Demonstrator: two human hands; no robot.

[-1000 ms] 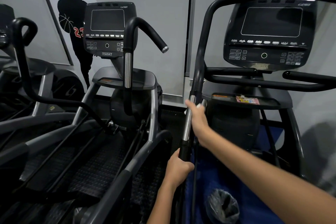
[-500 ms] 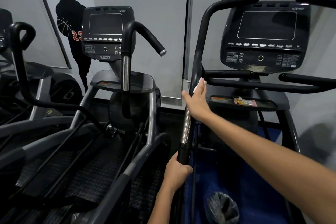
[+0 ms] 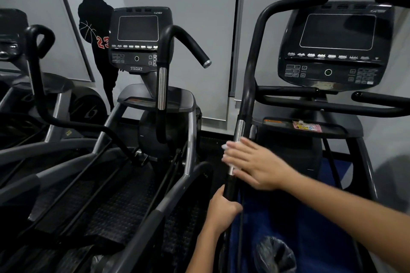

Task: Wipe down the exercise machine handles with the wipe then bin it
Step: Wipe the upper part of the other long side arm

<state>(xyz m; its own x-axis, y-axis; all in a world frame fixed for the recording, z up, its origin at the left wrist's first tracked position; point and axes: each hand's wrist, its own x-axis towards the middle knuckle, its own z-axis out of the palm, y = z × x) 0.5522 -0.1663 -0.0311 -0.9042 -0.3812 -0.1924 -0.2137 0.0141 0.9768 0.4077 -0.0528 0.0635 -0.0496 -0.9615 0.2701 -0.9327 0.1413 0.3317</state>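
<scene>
A tall black handle (image 3: 251, 86) with a chrome section (image 3: 239, 131) rises at the left side of the right-hand exercise machine. My left hand (image 3: 223, 210) grips the black lower part of this handle. My right hand (image 3: 255, 164) lies against the chrome section with straight fingers, blurred by motion. It presses a white wipe (image 3: 228, 146) onto the metal; only small white edges of the wipe show around the fingers. A bin lined with a grey bag (image 3: 275, 255) stands on the blue floor below my right arm.
The right machine's console (image 3: 335, 44) and horizontal black bars (image 3: 321, 108) are behind the handle. A pink packet (image 3: 307, 127) lies on its tray. Another machine with its own curved handle (image 3: 163, 68) stands close on the left, with grey walls behind.
My right hand with the wipe slid up the handle to the black part, then back down onto the lower chrome section. My left hand kept its grip low on the handle.
</scene>
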